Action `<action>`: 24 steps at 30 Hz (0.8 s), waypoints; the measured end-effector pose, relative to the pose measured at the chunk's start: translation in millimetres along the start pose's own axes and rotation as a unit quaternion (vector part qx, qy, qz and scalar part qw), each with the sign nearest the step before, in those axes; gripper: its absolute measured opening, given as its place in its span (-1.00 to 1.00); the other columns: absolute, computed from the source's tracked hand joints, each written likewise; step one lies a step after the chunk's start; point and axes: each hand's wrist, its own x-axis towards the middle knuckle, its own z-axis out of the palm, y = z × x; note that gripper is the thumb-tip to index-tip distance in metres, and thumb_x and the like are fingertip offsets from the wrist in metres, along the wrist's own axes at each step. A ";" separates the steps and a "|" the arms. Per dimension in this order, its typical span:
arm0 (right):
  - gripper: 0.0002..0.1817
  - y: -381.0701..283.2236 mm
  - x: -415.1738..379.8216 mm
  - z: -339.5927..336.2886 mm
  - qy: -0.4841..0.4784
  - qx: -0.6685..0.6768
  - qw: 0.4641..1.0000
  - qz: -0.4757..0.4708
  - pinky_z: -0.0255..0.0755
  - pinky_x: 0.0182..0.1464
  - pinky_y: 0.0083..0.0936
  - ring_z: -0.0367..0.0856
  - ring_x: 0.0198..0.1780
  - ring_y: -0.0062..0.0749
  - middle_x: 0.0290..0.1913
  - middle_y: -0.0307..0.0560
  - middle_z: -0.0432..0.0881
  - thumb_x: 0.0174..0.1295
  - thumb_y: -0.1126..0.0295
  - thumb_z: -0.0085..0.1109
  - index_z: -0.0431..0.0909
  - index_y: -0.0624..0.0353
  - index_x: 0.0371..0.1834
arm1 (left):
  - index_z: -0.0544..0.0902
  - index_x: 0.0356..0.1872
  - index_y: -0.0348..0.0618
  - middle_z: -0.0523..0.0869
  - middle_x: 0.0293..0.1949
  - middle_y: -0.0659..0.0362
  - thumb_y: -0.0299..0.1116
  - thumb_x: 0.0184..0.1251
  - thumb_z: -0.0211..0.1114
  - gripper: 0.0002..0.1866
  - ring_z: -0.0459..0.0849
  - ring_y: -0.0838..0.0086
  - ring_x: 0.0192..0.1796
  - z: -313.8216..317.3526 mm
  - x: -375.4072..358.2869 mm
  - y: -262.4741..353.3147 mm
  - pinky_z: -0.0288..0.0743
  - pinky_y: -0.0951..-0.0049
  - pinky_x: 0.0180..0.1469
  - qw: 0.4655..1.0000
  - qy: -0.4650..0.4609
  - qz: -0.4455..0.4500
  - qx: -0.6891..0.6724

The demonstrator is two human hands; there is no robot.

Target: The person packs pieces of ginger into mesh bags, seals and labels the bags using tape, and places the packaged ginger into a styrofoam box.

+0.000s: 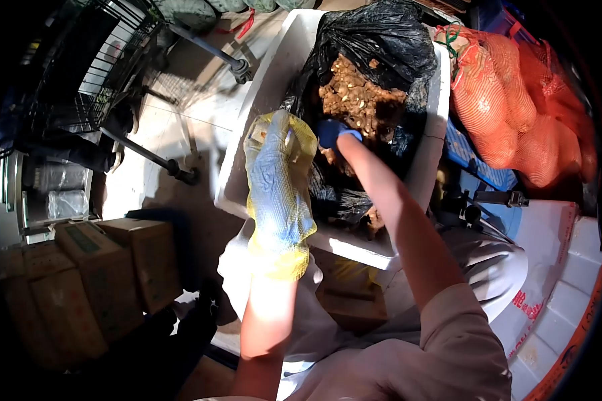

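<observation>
My left hand [272, 180], in a pale blue glove, is inside a yellow mesh bag [291, 262] that covers it down to the wrist. One digit points forward along the top; the others are bent around the bag's far side, partly hidden. In a darker blue glove, my right hand [334, 134] reaches down against brown ginger [358, 93]. Shadow and the glove's back conceal its fingers. Black plastic [381, 40] lines the white foam box [247, 160] and surrounds the ginger. The left hand hovers over the box's left wall.
Red mesh sacks [495, 100] bulge at the right of the box. White foam boxes [535, 281] stand at lower right, cardboard cartons [100, 267] at lower left. A black wire cart [80, 87] with grey legs occupies the upper left. Another carton [351, 301] sits beneath the foam box.
</observation>
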 end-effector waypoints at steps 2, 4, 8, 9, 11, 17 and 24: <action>-0.67 -2.8 -12.4 -18.4 -0.022 -0.042 0.998 0.048 0.40 -0.12 -0.33 0.48 -0.09 -0.14 -0.13 0.08 0.50 -0.19 0.34 0.11 0.54 0.19 -0.28 | 0.43 -0.17 -0.18 0.47 -0.22 0.23 -0.41 0.15 0.13 -0.78 0.46 0.55 -0.15 0.2 2.3 3.1 0.42 0.54 -0.10 0.999 -0.019 -0.013 -0.024; -0.65 -6.8 -33.2 -42.1 -0.034 -0.208 0.974 -0.085 0.42 -0.18 -0.36 0.53 -0.19 -0.12 -0.24 0.02 0.56 -0.34 0.29 0.24 0.58 0.10 -0.36 | 0.43 -0.17 -0.18 0.48 -0.24 0.24 -0.40 0.15 0.13 -0.78 0.47 0.57 -0.17 0.3 2.1 1.2 0.43 0.56 -0.12 1.000 -0.003 -0.012 -0.024; -0.68 -7.0 -49.8 -58.4 -0.101 -0.280 0.949 -0.102 0.41 -0.16 -0.40 0.50 -0.12 -0.20 -0.16 -0.11 0.55 -0.16 0.27 0.13 0.55 0.04 -0.26 | 0.45 -0.25 -0.13 0.49 -0.34 0.28 -0.40 0.16 0.11 -0.86 0.49 0.60 -0.28 4.5 -0.5 -1.9 0.44 0.59 -0.18 0.999 0.033 -0.026 -0.034; -0.71 -6.8 -54.4 -58.1 -0.071 -0.270 0.956 -0.091 0.42 -0.18 -0.40 0.52 -0.15 -0.20 -0.17 -0.13 0.55 -0.11 0.30 0.08 0.54 0.03 -0.25 | 0.45 -0.27 -0.13 0.49 -0.36 0.28 -0.40 0.16 0.11 -0.88 0.49 0.60 -0.29 3.4 1.7 -1.1 0.44 0.58 -0.20 0.999 0.019 -0.036 -0.021; -0.80 13.3 -46.0 -42.3 0.004 -0.251 0.959 -0.132 0.44 -0.27 -0.38 0.55 -0.26 -0.20 -0.27 -0.13 0.58 -0.04 0.38 -0.01 0.54 0.08 -0.33 | 0.45 -0.29 -0.12 0.48 -0.38 0.29 -0.41 0.16 0.10 -0.89 0.49 0.59 -0.31 1.7 4.1 1.6 0.44 0.58 -0.22 0.999 0.001 -0.046 -0.006; -0.69 36.9 -71.9 -74.3 0.062 -0.068 0.977 -0.191 0.35 -0.21 -0.32 0.51 -0.22 -0.14 -0.35 0.02 0.54 -0.16 0.28 0.21 0.50 0.21 -0.35 | 0.44 -0.31 -0.11 0.48 -0.39 0.26 -0.44 0.12 0.12 -0.89 0.49 0.56 -0.33 1.3 2.7 1.2 0.44 0.58 -0.31 0.998 -0.029 -0.034 -0.035; -0.60 3.6 -109.7 -142.9 0.138 -0.025 0.986 -0.086 0.32 -0.16 -0.29 0.48 -0.18 -0.08 -0.27 0.05 0.52 -0.05 0.15 0.14 0.43 0.17 -0.19 | 0.44 -0.31 -0.16 0.50 -0.47 0.24 -0.43 0.11 0.13 -0.87 0.50 0.53 -0.45 -1.3 10.2 2.1 0.45 0.56 -0.41 0.998 -0.017 -0.041 -0.033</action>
